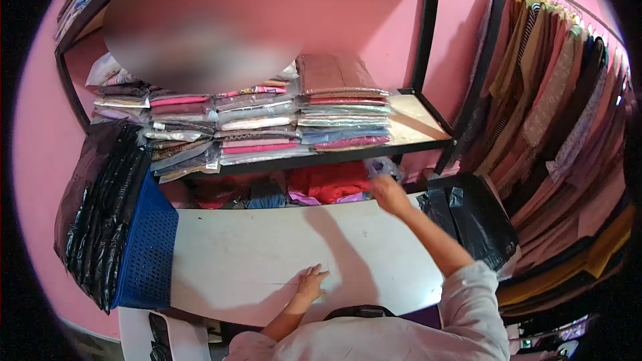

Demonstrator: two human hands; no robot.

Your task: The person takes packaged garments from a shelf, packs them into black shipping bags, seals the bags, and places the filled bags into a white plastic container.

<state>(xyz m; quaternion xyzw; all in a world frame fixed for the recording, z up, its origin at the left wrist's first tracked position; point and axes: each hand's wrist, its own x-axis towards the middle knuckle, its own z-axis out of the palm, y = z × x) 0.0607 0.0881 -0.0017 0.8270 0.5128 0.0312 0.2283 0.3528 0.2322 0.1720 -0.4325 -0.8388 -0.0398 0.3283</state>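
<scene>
My left hand [311,285] lies on the white tabletop [241,247] near its front edge, fingers spread, holding nothing. Stretched out to the far right edge of the table, my right hand [389,195] looks closed, with its fingers curled away from me. Whatever it may hold is hidden. Just beyond it is a crumpled clear plastic bag [382,168] with something purplish in it; I cannot tell whether they touch. Red folded cloth [328,182] lies to the left of that bag, under the shelf.
Stacks of plastic-wrapped folded clothes [257,124] fill the black-framed shelf [428,117]. A blue basket [148,241] with black plastic packages [103,207] stands on the left. A black plastic-wrapped bundle [471,220] sits at right, beside hanging garments [555,107].
</scene>
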